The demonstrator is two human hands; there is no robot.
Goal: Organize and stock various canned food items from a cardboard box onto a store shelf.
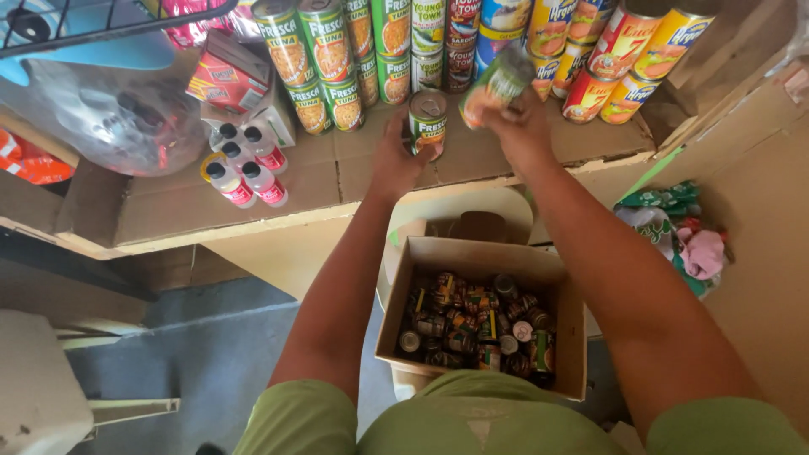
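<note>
Cardboard shelf [253, 190] under both hands, stacked cans [371, 50] just beyond. Open box [480, 253] of loose cans below the forearms. Right hand [522, 126] grips a tilted green can [497, 84], lifted clear. Left hand [396, 156] clasps an upright green can [427, 122], base on shelf.

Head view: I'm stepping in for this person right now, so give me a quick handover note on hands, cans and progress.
Left hand: gripping a green-labelled can standing upright on the cardboard shelf.
Right hand: holding a second can, tilted, above the shelf.
Done: stacked cans already line the back of the shelf.
Left: many cans remain in the open cardboard box below.
Beside them: small red-labelled bottles.
</note>
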